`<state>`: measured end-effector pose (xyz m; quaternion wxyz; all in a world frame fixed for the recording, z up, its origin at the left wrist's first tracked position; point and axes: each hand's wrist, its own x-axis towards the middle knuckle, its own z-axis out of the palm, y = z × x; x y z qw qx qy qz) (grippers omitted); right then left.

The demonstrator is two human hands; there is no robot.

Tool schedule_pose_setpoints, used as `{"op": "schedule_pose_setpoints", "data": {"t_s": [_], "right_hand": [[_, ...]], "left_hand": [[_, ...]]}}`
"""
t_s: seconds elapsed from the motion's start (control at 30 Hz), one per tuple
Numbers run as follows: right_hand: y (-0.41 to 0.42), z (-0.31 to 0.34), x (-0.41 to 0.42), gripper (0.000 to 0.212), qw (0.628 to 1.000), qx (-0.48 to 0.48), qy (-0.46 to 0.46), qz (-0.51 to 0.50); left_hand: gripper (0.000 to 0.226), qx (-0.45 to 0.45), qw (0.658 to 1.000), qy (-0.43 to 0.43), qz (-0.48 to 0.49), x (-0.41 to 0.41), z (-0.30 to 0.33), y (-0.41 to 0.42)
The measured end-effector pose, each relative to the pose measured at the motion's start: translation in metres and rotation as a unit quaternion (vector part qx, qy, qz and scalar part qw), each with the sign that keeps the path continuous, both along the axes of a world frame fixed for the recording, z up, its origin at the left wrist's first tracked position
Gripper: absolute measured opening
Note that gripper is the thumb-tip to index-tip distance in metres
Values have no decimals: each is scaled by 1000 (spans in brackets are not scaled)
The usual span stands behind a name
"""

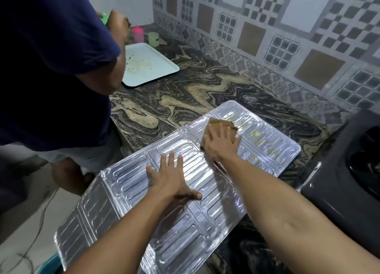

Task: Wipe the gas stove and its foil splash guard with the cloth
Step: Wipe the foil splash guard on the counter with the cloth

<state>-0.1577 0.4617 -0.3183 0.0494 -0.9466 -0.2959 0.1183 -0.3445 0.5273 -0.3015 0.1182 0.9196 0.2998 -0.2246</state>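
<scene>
The silver foil splash guard lies unfolded flat on the marbled counter, its near-left end hanging past the counter edge. My left hand presses flat on its middle panel, fingers spread, holding nothing. My right hand lies palm-down on a brown cloth against the far-right panel, where yellowish stains show beside the cloth. The dark gas stove sits at the right, its burner partly cut off by the frame edge.
Another person in a dark blue shirt stands at the left by the counter. A pale tray with smears, a pink cup and a green cup sit at the back. A patterned tile wall runs behind the counter.
</scene>
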Motion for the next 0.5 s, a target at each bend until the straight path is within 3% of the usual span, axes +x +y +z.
{"op": "schedule_pose_setpoints", "data": {"t_s": [0.23,0.5], "right_hand": [[-63,5,-17,67,981,-72,-14,-182],[-98,0,-106,69,982,-29,1,-184]], "left_hand": [[148,-10,1000,1,5,3,3,1],[149,-18,1000,16,8,5,5,1]]}}
